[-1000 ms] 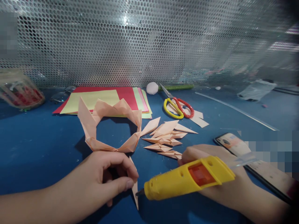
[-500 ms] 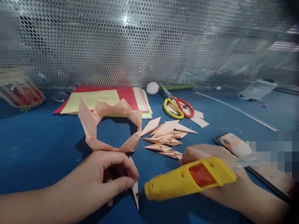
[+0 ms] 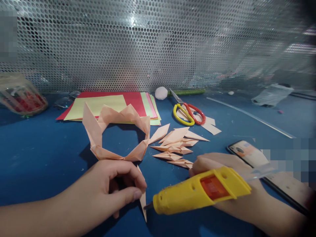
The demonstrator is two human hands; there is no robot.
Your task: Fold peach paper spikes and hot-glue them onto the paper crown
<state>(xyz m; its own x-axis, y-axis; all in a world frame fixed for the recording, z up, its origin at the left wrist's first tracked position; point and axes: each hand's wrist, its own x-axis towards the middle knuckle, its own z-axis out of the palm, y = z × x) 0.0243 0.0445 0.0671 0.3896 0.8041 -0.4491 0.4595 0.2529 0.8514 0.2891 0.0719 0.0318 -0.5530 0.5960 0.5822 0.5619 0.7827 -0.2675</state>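
Observation:
Between thumb and fingers, my left hand [image 3: 116,187] pinches a narrow folded piece of peach paper [image 3: 143,204], its pointed end toward me. My right hand [image 3: 229,187] is wrapped round a yellow hot glue gun [image 3: 190,194] with a clear glue stick [image 3: 261,171] at its back. The dark nozzle is at the paper's lower edge; whether it touches cannot be made out. Just beyond my left hand stands a ring of joined peach paper folds [image 3: 123,113], one tall point at its left. Right of the ring lie several loose folded paper pieces [image 3: 172,148].
Coloured paper sheets [image 3: 98,105] lie behind the ring. Scissors [image 3: 189,113] with yellow and red handles rest on paper scraps [image 3: 211,126]. A phone [image 3: 247,154] lies by my right wrist, a jar [image 3: 22,97] at far left. A perforated metal panel [image 3: 148,46] closes off the back.
The glue gun's body has dipped very slightly, its nozzle still at the paper piece. My left hand and the ring have not moved.

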